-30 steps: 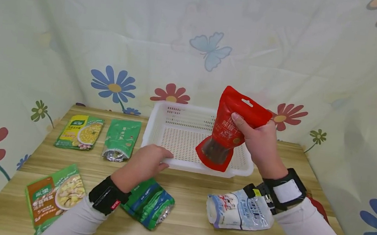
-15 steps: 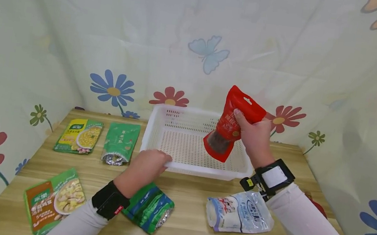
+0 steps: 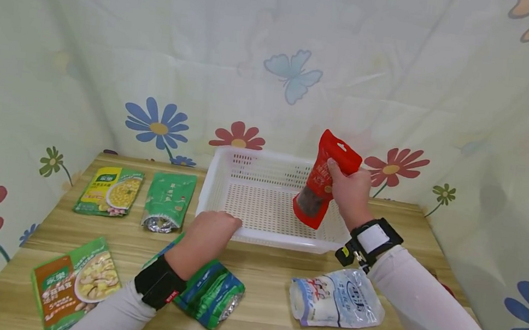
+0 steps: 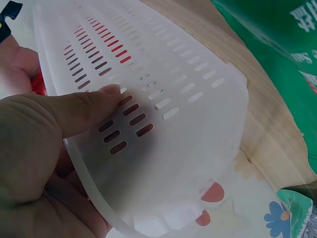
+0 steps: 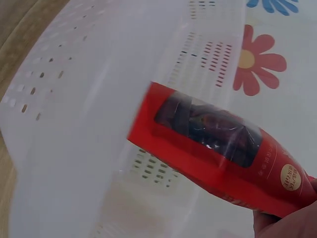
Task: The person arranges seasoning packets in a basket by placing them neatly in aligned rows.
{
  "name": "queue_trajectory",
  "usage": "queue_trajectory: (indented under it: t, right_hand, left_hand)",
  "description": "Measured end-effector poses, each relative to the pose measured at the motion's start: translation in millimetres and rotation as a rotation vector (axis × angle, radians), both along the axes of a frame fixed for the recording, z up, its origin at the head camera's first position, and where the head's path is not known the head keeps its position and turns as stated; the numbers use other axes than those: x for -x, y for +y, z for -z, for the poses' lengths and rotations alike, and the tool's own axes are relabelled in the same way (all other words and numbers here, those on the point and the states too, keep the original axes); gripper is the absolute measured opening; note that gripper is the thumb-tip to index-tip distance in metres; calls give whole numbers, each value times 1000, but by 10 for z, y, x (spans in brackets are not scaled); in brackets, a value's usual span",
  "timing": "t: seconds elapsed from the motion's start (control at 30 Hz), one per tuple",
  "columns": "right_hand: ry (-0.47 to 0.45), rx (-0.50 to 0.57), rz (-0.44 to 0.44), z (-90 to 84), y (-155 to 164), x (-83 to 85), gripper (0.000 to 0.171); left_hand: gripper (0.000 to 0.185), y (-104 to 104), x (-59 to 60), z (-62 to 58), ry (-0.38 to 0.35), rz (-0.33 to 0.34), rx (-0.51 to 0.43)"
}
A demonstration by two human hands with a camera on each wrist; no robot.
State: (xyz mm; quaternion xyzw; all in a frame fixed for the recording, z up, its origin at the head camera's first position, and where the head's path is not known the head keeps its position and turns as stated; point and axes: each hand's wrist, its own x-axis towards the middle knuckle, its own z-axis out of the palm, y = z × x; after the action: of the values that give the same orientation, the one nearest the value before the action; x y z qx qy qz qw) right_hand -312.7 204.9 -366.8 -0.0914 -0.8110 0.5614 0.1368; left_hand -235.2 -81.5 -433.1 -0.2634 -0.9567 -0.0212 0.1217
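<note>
The right hand (image 3: 348,189) pinches a red pouch (image 3: 324,180) near its top, thumb on the front face and fingers curled behind, and holds it above the right part of a white basket (image 3: 223,182). The pouch hangs tilted, its top with a hang slot up and to the right, its lower end over the basket floor. A clear window low on the pouch shows dark contents; in the right wrist view a small round gold seal sits near the held end. The white print on its front is too small to read.

The left hand (image 3: 209,230) grips the basket's near rim toward the left corner; in the left wrist view the thumb (image 4: 81,106) lies on the slotted wall with the fingers curled under the rim.

The basket stands on a wooden table (image 3: 264,324), toward the far side. Under the left forearm lies a green and blue pouch (image 3: 211,293). To the right, near the right forearm, lies a white and blue pouch (image 3: 336,303) with writing that cannot be made out. At the far left lie 2 packets side by side: a yellow and green soup packet (image 3: 110,190) and a green pouch (image 3: 169,197) with a foil end. At the near left corner lies an orange and green packet (image 3: 74,282) picturing a bowl of food. A flowered curtain (image 3: 276,67) hangs behind.
</note>
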Motion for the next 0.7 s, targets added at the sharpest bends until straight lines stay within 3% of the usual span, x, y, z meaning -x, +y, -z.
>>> queue_trajectory:
  t: [0.33, 0.7]
  right_hand:
    - [-50, -110, 4, 92, -54, 75, 59]
    - [-72, -170, -4, 198, -36, 80, 55]
  left_hand:
    - [13, 22, -18, -44, -52, -34, -26]
    - [12, 21, -7, -14, -17, -29, -48]
